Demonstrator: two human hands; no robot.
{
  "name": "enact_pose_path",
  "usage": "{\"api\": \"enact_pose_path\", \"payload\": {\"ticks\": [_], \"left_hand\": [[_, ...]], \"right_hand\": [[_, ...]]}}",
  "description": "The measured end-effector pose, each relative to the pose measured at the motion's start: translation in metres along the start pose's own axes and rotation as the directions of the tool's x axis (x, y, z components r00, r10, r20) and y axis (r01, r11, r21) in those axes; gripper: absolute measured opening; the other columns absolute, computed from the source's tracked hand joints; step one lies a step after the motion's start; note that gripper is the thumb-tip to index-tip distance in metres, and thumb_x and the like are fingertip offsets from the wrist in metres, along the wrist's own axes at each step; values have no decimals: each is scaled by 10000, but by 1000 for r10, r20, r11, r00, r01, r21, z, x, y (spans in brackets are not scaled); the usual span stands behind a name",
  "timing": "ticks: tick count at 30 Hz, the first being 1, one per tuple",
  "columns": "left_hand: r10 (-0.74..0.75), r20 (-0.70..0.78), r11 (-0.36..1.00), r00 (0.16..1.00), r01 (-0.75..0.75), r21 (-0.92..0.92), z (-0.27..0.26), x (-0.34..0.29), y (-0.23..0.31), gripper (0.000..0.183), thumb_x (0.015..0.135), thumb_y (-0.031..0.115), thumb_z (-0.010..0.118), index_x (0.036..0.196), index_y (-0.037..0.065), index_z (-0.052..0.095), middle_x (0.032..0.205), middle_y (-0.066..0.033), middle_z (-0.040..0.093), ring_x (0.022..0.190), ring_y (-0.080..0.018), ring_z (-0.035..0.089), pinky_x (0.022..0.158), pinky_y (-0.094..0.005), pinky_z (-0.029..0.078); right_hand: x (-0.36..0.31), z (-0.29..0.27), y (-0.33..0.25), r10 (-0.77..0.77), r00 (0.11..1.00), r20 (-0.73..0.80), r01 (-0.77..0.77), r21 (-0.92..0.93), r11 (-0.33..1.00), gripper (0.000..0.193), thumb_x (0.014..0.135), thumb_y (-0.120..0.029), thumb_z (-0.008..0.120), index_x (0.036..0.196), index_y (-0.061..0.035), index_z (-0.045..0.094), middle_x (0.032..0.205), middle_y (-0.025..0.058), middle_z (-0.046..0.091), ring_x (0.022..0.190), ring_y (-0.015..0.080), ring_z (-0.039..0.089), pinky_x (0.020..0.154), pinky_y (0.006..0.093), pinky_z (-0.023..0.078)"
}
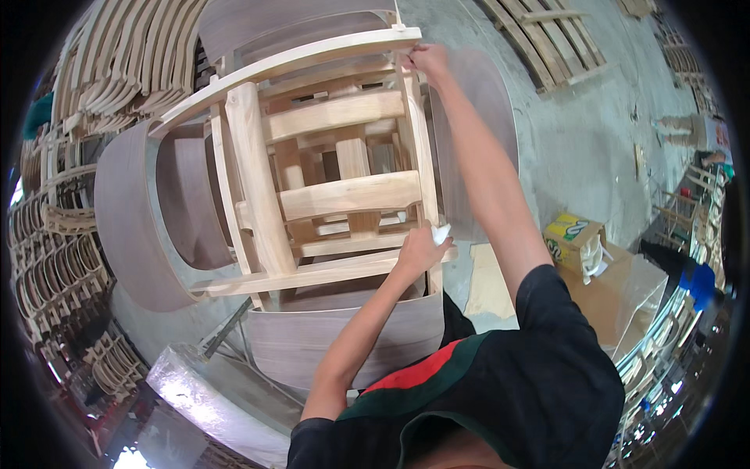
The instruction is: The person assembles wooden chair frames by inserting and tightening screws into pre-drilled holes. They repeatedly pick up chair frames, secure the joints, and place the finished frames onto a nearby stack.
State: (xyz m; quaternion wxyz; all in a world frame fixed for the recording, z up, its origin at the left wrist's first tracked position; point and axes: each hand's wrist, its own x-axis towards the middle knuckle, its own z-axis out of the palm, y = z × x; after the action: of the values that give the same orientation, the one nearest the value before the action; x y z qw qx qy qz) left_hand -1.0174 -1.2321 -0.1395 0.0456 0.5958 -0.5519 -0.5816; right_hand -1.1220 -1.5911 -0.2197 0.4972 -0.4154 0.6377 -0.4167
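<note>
In front of me lies a pale wooden chair frame (pixel 350 195) with rails and slats, over more wooden frame parts seen through its gaps. Curved grey-brown panels (pixel 125 211) stick out around it on several sides. My left hand (pixel 423 251) is closed at the frame's near right corner, with a small white piece of cloth or paper (pixel 441 234) showing at its fingers. Farther off, my right hand (pixel 429 62), arm stretched out, has its fingers closed on the frame's far right corner.
Stacked curved wooden parts (pixel 141 55) stand at the far left, with chair frames (pixel 66 273) below them. A wooden pallet (pixel 547 35) lies on the floor at the far right. Right of me are a yellow-green box (pixel 574 234) and a cardboard carton (pixel 601 293). A plastic-wrapped bundle (pixel 211 406) lies lower left.
</note>
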Motion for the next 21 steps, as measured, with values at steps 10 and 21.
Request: {"api": "enact_pose_path", "payload": {"ticks": [10, 21], "left_hand": [[319, -900, 947, 297, -69, 313, -250, -149, -62, 471, 711, 219, 755, 1055, -16, 536, 1124, -213, 500, 1011, -369, 499, 890, -448, 406], [29, -992, 962, -119, 271, -4, -491, -230, -209, 584, 701, 533, 754, 778, -6, 540, 649, -22, 495, 603, -133, 442, 587, -270, 409]], "right_hand": [[-33, 57, -102, -675, 651, 347, 618, -758, 207, 439, 744, -361, 709, 1105, -131, 610, 1062, 107, 633, 1030, 312, 570, 848, 400, 456], [-17, 77, -73, -323, 794, 515, 579, -802, 145, 334, 794, -296, 663, 974, -63, 503, 897, 177, 636, 897, 394, 591, 728, 485, 453]]}}
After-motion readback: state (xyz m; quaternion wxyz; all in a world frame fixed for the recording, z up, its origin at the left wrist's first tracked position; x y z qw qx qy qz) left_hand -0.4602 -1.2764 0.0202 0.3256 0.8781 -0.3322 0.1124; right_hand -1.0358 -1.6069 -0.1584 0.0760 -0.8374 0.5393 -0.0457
